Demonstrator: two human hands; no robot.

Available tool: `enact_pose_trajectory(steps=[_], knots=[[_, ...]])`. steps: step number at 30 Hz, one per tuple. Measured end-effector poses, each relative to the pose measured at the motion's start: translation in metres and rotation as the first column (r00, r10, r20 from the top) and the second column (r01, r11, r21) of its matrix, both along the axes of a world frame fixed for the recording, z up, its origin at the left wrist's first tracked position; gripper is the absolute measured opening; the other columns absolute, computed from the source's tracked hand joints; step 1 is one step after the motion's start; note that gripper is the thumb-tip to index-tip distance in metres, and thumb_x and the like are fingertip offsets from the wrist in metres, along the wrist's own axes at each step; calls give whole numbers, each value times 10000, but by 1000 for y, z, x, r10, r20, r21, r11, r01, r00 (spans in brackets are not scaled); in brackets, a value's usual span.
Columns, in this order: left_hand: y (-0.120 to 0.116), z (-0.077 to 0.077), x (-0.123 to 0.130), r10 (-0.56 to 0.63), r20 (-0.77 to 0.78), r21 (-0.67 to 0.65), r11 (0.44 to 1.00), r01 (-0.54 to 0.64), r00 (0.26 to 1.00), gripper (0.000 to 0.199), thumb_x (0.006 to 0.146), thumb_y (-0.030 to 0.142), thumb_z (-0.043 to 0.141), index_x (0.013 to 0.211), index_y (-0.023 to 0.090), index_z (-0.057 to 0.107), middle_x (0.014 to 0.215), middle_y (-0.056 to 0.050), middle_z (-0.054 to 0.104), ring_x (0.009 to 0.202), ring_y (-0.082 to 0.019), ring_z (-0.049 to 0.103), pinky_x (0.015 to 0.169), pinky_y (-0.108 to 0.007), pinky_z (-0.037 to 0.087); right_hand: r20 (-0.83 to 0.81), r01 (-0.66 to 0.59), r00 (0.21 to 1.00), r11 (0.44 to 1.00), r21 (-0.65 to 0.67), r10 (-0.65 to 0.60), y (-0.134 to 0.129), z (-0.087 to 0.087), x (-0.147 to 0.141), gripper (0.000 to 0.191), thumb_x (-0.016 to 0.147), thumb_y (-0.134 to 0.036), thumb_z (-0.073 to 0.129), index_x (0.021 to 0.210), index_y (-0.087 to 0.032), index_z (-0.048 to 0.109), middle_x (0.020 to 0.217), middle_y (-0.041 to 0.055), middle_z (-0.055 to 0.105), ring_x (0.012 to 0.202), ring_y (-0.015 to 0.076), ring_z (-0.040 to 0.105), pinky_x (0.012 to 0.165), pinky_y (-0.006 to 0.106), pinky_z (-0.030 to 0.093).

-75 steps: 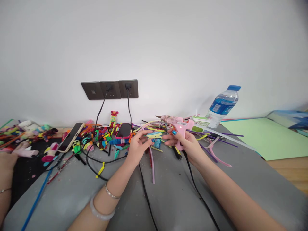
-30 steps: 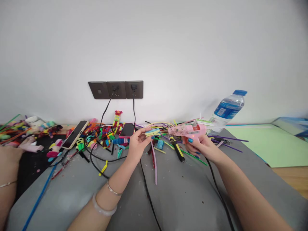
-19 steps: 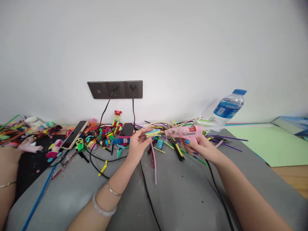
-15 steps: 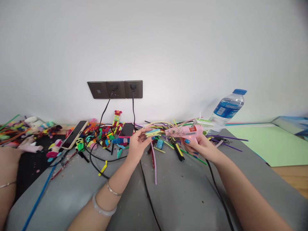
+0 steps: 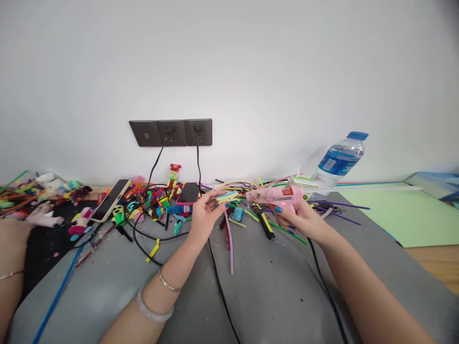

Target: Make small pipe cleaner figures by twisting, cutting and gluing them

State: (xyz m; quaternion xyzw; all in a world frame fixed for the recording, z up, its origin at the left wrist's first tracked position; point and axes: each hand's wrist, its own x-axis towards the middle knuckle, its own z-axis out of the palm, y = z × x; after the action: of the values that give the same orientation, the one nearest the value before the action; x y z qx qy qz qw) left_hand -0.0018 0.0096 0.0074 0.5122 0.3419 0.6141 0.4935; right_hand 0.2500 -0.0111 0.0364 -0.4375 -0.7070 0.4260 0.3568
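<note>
Between the fingers of my left hand [image 5: 207, 214] is a small yellow and blue fuzzy piece [image 5: 228, 197], which looks made of pipe cleaner. My right hand [image 5: 299, 219] is wrapped round the handle of a pink hot glue gun [image 5: 276, 197] with a lit orange light. The gun's nozzle points left and meets or nearly touches the piece's right end; I cannot tell which. Beneath the gun lies a black and yellow tool [image 5: 264, 222], perhaps a cutter. A blue fuzzy piece [image 5: 237, 215] and a lilac pipe cleaner [image 5: 230, 248] lie just below the held piece.
Bright pipe-cleaner figures [image 5: 81, 223] crowd the left, beside a phone [image 5: 112, 199]; another phone [image 5: 188, 194] lies mid-table. Black cables [image 5: 218, 282] cross the grey table to wall sockets [image 5: 172, 133]. A water bottle [image 5: 340, 160] leans at right near green paper [image 5: 405, 215]. Another person's arm [image 5: 12, 267] is at far left.
Almost nothing differs. Both hands hold the same positions with the glue gun against or close to the fuzzy piece; the view has shifted very slightly.
</note>
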Motion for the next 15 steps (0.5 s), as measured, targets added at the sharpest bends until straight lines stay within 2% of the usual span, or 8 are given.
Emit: enact_pose_trajectory(steps=[10,15], knots=[[0,-1,-1,1,0,-6,1000,-1,1000,285,707,277,788,962,182,703,1043,-80,737,974,-200,694,896,-318,551,-12,22,1000,1000,6,-22,0,-1,0,570,855,-680,522,549,-219,383,420,-47,378,384,89,360,412,253,301],[0,-1,-1,15,-16,-20,1000,-16,1000,293,695,292,793,946,181,689,1032,-82,736,951,-204,696,841,-319,563,48,71,996,996,62,-74,-1,-2,3,530,878,-624,534,566,-208,431,432,-41,396,402,89,349,412,248,276]])
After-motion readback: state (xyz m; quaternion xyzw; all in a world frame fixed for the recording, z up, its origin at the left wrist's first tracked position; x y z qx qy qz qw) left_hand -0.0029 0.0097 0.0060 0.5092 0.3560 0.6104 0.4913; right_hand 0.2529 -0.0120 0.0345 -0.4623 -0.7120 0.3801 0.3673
